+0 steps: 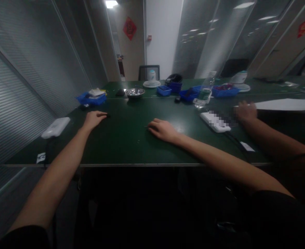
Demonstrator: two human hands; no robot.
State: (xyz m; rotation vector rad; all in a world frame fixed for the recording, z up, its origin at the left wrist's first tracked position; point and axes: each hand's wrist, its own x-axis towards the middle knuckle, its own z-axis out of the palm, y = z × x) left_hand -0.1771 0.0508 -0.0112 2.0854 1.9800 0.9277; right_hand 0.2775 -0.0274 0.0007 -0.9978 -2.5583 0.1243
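Observation:
Over the left part of the green table (121,145), my left hand (92,120) is closed in a pinch. A small dark object (108,115) shows at its fingertips, too small and blurred to name. My right hand (163,130) rests near the table's middle with its fingers curled together. A faint thin line sticks out to the left of those fingers; what it belongs to is hidden. Beyond my left hand sits a blue basket (95,100) holding pale items. Farther back, a shiny metal bowl (134,93) contains small light pieces.
White power strips (55,127) (212,121) lie at both sides. A plastic bottle (205,93) stands at the right, near blue trays (164,90) (225,91). Another person's hand (245,111) is at a white sheet (284,104) on the far right.

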